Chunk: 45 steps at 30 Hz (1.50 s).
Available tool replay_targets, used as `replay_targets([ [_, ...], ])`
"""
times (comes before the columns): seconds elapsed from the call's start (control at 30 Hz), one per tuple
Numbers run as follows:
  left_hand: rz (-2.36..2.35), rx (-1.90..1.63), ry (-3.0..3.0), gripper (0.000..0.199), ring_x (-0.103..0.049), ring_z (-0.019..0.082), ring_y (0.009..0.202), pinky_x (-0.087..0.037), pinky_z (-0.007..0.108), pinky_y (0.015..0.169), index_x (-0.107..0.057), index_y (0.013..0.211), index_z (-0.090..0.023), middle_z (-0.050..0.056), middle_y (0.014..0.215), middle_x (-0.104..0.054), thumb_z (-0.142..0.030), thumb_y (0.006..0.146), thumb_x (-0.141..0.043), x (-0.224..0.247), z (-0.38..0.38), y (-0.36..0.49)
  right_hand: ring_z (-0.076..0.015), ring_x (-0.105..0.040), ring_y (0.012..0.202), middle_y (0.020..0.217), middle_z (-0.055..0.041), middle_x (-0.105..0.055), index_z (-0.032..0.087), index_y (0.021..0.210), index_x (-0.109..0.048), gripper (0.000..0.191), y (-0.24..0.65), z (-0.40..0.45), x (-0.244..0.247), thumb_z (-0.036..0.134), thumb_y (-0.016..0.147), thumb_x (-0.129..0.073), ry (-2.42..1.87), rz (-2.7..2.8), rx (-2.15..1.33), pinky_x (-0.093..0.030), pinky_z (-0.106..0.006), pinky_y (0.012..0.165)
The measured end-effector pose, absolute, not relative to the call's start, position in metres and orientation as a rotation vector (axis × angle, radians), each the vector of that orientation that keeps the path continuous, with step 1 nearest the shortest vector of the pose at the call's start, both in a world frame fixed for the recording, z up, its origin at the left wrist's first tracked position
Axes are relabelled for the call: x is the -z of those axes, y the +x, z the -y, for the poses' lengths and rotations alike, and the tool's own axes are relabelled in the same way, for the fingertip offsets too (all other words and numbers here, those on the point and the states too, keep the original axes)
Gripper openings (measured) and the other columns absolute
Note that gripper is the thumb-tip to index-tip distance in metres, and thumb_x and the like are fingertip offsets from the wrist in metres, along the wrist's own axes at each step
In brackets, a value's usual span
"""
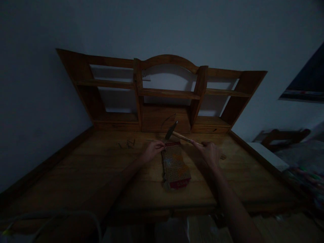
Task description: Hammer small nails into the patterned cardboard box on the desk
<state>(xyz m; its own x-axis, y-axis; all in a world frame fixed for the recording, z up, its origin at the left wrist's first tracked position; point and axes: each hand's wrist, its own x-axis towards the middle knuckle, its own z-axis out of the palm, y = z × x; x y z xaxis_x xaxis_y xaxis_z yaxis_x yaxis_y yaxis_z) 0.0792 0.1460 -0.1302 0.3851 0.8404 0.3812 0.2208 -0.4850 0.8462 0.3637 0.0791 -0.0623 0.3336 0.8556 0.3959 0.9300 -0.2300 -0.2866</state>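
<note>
My right hand (pixel 210 153) is closed around the wooden handle of a hammer (pixel 181 136). The hammer's dark metal head is raised just beyond the far end of a flat, worn brown piece (pixel 174 165) with orange patches and red bands at both ends. This piece lies on the wooden desk (pixel 101 175). At its far left corner, my left hand (pixel 152 150) pinches with fingertips together; dim light hides what they hold. Several thin, dark nail-like pieces (pixel 128 144) are scattered on the desk left of this hand.
A wooden shelf unit (pixel 167 93) with open compartments stands along the desk's back, against the wall. A small brown item (pixel 223 156) lies right of my right hand. Beyond the desk's right side is a wooden chair back (pixel 286 136). The room is dim.
</note>
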Motion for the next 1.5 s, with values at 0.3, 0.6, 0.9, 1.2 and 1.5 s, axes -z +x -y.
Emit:
replay_targets([
  [0.3, -0.934, -1.078, 1.921, 0.021, -0.066, 0.017, 0.084, -0.053, 0.030, 0.079, -0.070, 0.083, -0.015, 0.007, 0.090, -0.068, -0.035, 0.078, -0.068, 0.128, -0.146, 0.077, -0.0287, -0.064, 0.067, 0.066, -0.0162, -0.068, 0.021, 0.070, -0.073, 0.079, 0.368, -0.081, 0.065, 0.088, 0.070, -0.032, -2.137, 1.604, 0.279, -0.033, -0.032, 0.058],
  [0.6, -0.905, -1.064, 1.887, 0.026, -0.066, 0.018, 0.083, -0.053, 0.031, 0.079, -0.071, 0.082, -0.014, 0.008, 0.090, -0.069, -0.039, 0.076, -0.070, 0.125, -0.144, 0.078, -0.0290, -0.064, 0.069, 0.069, -0.0143, -0.069, 0.021, 0.085, -0.076, 0.081, 0.367, -0.079, 0.059, 0.088, 0.070, -0.031, -2.140, 1.628, 0.271, -0.033, -0.032, 0.060],
  [0.9, -0.928, -1.087, 1.870, 0.027, -0.066, 0.018, 0.079, -0.054, 0.029, 0.073, -0.072, 0.078, -0.013, 0.007, 0.085, -0.067, -0.040, 0.074, -0.072, 0.131, -0.148, 0.077, -0.0281, -0.063, 0.068, 0.066, -0.0147, -0.068, 0.022, 0.072, -0.074, 0.082, 0.361, -0.074, 0.055, 0.092, 0.065, -0.031, -2.151, 1.735, 0.313, -0.032, -0.032, 0.059],
  [1.2, -0.890, -1.105, 1.759, 0.029, -0.068, 0.018, 0.077, -0.055, 0.031, 0.075, -0.073, 0.076, -0.013, 0.006, 0.084, -0.067, -0.042, 0.068, -0.075, 0.132, -0.149, 0.078, -0.0278, -0.063, 0.069, 0.069, -0.0141, -0.069, 0.022, 0.078, -0.075, 0.081, 0.360, -0.076, 0.056, 0.090, 0.067, -0.032, -2.143, 1.712, 0.304, -0.034, -0.031, 0.062],
  [1.5, -0.880, -1.095, 1.765, 0.024, -0.067, 0.017, 0.079, -0.055, 0.029, 0.077, -0.073, 0.078, -0.014, 0.006, 0.088, -0.068, -0.036, 0.070, -0.075, 0.131, -0.148, 0.077, -0.0271, -0.063, 0.068, 0.067, -0.0147, -0.069, 0.021, 0.076, -0.074, 0.082, 0.358, -0.075, 0.058, 0.091, 0.066, -0.032, -2.112, 1.662, 0.349, -0.033, -0.031, 0.061],
])
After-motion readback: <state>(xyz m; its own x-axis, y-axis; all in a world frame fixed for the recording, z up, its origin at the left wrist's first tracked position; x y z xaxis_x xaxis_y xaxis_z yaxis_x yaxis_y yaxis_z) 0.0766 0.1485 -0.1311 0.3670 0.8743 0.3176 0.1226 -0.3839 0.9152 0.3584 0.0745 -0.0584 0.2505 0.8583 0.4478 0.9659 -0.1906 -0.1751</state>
